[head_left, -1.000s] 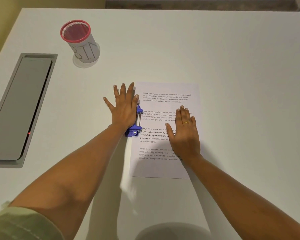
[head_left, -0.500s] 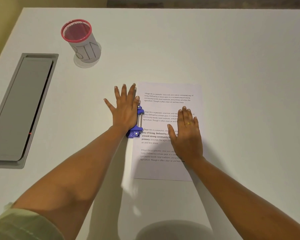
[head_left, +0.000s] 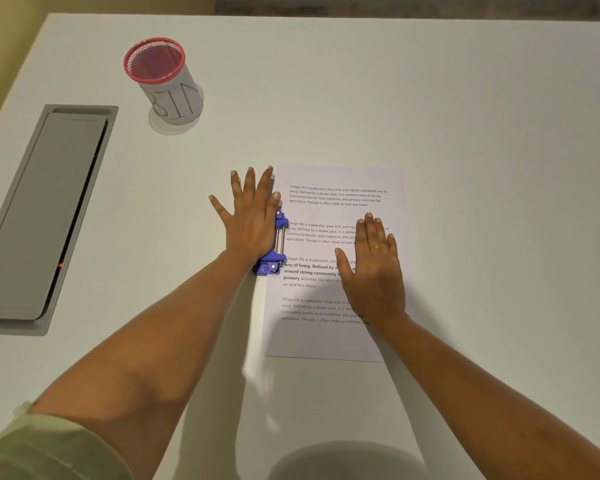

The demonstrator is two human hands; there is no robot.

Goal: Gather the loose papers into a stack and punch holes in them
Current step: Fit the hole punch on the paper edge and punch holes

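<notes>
A stack of printed papers (head_left: pixel 340 188) lies squared on the white table, a little right of centre. A blue hole punch (head_left: pixel 272 263) sits over the stack's left edge, mostly hidden. My left hand (head_left: pixel 252 220) lies flat on top of the punch, fingers spread, palm down on it. My right hand (head_left: pixel 374 265) rests flat on the middle of the top sheet, fingers apart, with a gold ring on one finger. Both forearms reach in from the bottom of the view.
A grey pen cup with a red mesh rim (head_left: pixel 163 81) stands at the back left. A grey recessed cable hatch (head_left: pixel 39 216) with a small red light lies in the table's left side. The table's far edge runs along the top.
Both hands stay flat in the same pose on the punch and the paper. Only the camera view has shifted slightly.
</notes>
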